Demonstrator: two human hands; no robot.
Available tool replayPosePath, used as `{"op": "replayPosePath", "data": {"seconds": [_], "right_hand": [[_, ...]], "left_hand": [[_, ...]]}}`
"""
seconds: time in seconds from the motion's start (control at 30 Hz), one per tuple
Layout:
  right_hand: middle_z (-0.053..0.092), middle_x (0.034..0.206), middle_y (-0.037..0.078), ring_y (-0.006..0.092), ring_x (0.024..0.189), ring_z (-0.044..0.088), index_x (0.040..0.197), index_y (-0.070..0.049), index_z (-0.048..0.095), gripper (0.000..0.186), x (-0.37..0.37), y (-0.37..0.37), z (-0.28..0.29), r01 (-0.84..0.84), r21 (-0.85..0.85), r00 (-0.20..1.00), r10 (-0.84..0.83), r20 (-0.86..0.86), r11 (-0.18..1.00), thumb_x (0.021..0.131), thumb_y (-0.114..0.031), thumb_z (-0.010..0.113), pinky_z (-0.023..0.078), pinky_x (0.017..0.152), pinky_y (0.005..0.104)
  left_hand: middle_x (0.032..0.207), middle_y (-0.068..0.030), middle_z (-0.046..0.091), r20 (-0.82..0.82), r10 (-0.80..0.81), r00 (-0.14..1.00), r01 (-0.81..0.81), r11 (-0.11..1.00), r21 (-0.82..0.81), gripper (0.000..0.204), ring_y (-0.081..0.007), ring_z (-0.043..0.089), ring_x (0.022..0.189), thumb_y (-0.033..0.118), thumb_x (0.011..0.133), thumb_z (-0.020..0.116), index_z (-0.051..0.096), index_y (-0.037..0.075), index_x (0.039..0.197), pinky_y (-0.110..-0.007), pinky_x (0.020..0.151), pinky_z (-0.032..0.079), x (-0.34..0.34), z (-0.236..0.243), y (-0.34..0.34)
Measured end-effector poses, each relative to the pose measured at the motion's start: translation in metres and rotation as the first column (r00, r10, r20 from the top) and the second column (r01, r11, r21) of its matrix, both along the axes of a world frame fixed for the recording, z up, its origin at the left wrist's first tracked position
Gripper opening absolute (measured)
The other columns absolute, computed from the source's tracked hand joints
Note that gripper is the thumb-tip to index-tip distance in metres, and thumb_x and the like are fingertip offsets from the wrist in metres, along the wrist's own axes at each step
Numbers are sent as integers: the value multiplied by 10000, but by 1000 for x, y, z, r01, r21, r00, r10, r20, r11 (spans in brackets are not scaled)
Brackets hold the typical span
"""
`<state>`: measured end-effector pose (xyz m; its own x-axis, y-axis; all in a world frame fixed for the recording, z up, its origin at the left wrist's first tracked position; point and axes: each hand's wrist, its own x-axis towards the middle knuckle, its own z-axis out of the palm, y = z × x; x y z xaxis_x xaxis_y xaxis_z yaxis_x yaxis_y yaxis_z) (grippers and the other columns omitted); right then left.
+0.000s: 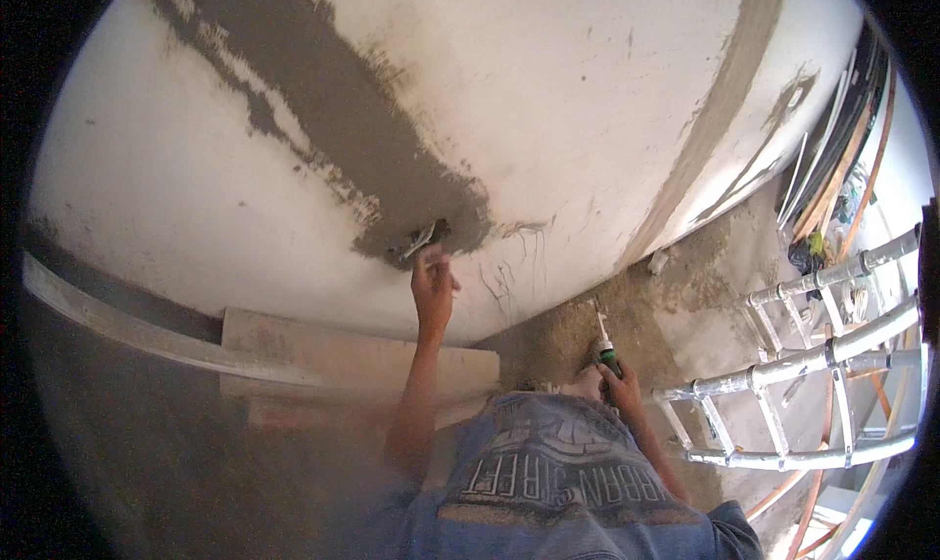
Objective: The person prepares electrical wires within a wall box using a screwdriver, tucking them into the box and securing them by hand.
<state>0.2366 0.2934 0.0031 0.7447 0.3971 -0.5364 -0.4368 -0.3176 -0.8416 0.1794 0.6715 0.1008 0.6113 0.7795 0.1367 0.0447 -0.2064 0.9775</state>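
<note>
My left hand [431, 278] reaches up to the lower end of a grey cement strip [333, 90] on the white wall [529, 110]. Its fingers are bent together at a dark recess [439, 233] in the cement, where a pale thin piece [421, 239] sticks out. What they pinch is too small and blurred to name. Low at my right side, my right hand [622, 386] is wrapped round a tool with a green-and-black handle [608, 357], a white collar and a thin pale shaft pointing at the wall's foot. It looks like a screwdriver; its tip is hard to see.
A metal ladder [774, 372] lies across the right side. Behind it, long pipes and strips [850, 159] lean in the corner beside a black plastic bag [809, 254]. Boards [362, 350] and a long pale rail [147, 327] lie along the wall's foot at left.
</note>
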Motion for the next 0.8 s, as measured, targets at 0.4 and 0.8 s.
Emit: {"op": "replayPosePath", "data": {"seconds": [0.4,0.8], "right_hand": [[560,674,43,127,589,537,1085,-9,535,366,-4,34,-8,-244,-44,967,246,62,969,876,-293,632,435,528,291],[534,621,23,104,477,510,963,-68,525,256,4,52,-1,-181,63,983,182,-19,982,892,-291,629,416,423,254]], "left_hand": [[646,-90,604,-206,77,976,29,881,472,535,-228,577,544,254,792,687,516,9,1236,-357,581,478,11,0,40],[610,-54,605,-377,131,917,148,765,627,806,-219,606,528,158,811,658,202,46,1466,-338,540,499,-10,-1,-6]]}}
